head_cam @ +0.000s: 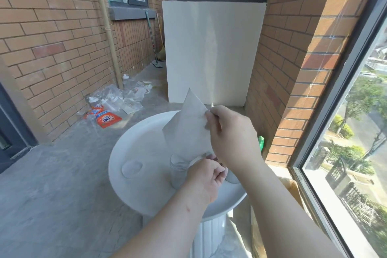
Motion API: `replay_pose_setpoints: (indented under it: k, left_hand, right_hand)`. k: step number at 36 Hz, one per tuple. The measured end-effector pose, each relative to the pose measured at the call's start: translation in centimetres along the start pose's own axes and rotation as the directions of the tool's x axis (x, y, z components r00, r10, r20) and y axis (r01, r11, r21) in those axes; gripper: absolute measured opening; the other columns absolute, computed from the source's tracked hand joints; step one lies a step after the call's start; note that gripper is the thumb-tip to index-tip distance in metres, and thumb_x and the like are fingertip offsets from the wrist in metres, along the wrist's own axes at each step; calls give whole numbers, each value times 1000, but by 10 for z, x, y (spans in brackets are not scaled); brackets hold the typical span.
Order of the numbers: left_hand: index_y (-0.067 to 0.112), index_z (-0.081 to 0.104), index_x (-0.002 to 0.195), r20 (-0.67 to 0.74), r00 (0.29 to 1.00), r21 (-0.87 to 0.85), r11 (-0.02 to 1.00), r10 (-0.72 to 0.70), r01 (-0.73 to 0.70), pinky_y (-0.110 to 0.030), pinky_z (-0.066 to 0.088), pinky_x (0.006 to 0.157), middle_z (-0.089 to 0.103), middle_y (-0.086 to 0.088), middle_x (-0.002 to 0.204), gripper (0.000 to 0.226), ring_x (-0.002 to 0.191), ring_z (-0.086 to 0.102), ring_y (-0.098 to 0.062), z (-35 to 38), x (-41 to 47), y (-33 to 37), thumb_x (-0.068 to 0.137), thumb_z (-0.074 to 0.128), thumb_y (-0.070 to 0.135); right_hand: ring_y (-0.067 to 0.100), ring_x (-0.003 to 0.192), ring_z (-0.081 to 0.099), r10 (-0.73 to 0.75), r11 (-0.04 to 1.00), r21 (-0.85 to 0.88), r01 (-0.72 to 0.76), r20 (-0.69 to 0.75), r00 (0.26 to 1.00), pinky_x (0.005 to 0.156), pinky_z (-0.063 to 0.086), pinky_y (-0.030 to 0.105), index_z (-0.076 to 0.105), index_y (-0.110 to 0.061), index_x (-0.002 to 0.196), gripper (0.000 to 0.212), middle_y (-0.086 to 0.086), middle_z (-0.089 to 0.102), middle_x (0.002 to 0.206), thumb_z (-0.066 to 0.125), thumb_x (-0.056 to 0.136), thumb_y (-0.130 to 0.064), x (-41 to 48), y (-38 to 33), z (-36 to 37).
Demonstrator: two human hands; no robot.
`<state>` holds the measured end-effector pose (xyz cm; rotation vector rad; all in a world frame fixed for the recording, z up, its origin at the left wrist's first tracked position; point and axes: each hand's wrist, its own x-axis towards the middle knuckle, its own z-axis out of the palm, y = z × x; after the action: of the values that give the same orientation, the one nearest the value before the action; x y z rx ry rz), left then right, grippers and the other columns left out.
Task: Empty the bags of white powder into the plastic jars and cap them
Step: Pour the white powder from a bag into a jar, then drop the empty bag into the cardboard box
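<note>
Bag: thin, matte white, flat and creased. It's held tilted above the bench, pointed corner up top, low end dipping into the mouth of the jar. Jar is clear plastic, round, w/ a ribbed neck, upright on the bench's right half; can't tell how full. Right hand is up high, back of hand to the camera, wrist bent, forearm coming in from the lower right. Its fingers are curled and pressed together w/ the thumb, pinching the bag's upper right edge. Left hand sits lower, just right of the jar. Its fingers are curled in, pinching the bag's bottom corner by the jar mouth. Bench is round, smooth white, dished w/ a raised rim, on a fluted white pedestal. A flat white oval lies on it left of the jar, apart from it; can't tell what it is. Floor is grey, mottled concrete. Against the brick wall at left are clear bottles and an orange packet, well apart from the bench. Something green peeks out behind the right hand.
</note>
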<state>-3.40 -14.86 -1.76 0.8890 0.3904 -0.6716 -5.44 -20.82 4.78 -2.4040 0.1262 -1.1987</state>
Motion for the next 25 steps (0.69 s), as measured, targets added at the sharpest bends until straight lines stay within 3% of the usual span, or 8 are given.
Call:
replay_pose_setpoints:
  k: [3,5,8,10,12,14,17,25]
  left_hand:
    - [8,53,84,-7,1000,-12,1000,15,-15,-22,54,56,62,0,54,37,47,59,-13,-2,-5,2,83,28,-19]
    - [5,54,81,9,1000,-66,997,27,-27,-21,53,51,63,-4,65,37,58,59,-15,-4,-7,5,83,28,-21]
    - [-2,59,84,74,995,-189,981,64,-49,-25,58,69,65,-12,86,37,79,64,-21,-6,-10,10,84,29,-22]
    - [-4,62,85,75,992,-231,970,100,-80,-29,56,84,66,-13,84,34,81,64,-24,-4,-14,12,84,32,-20]
    - [-1,62,79,69,987,-221,967,148,-129,-29,55,86,69,-9,73,30,74,64,-22,1,-16,13,82,37,-17]
    - [4,61,75,52,978,-161,969,200,-190,-24,58,70,69,-5,64,25,63,65,-16,7,-16,14,83,44,-12]
    - [5,64,88,47,956,-49,956,291,-289,-21,55,55,70,-6,72,15,59,65,-14,21,-17,9,82,57,-7]
    - [14,73,94,188,838,305,781,512,-545,-31,59,69,74,-6,87,5,74,67,-15,51,-16,-29,91,69,15]
  right_hand:
    - [25,71,58,38,999,28,-37,-30,999,62,46,37,64,-19,87,25,-3,66,72,46,101,-28,-4,3,0]
    - [22,72,58,94,993,82,-91,-32,995,65,46,37,65,-24,91,22,-8,65,75,45,101,-26,-6,5,-2]
    - [7,75,57,242,941,239,-240,24,970,67,43,24,65,-27,98,20,-13,66,81,47,104,-22,-10,15,-9]
    - [3,78,58,365,877,321,-357,38,930,67,41,17,63,-23,99,18,-13,65,83,46,104,-22,-14,26,-15]
    - [5,78,59,491,797,389,-462,28,871,70,44,23,62,-20,98,19,-9,65,84,45,104,-20,-19,39,-20]
    - [14,82,62,625,690,451,-566,24,781,73,47,31,63,-22,97,20,-7,67,87,45,102,-18,-23,53,-23]
    - [17,78,59,780,485,552,-678,77,621,70,46,31,63,-23,93,21,-4,66,88,46,99,-13,-33,75,-36]
    - [19,68,57,906,236,512,-826,190,377,53,39,26,62,-16,85,16,7,67,81,52,91,-5,-61,135,-73]
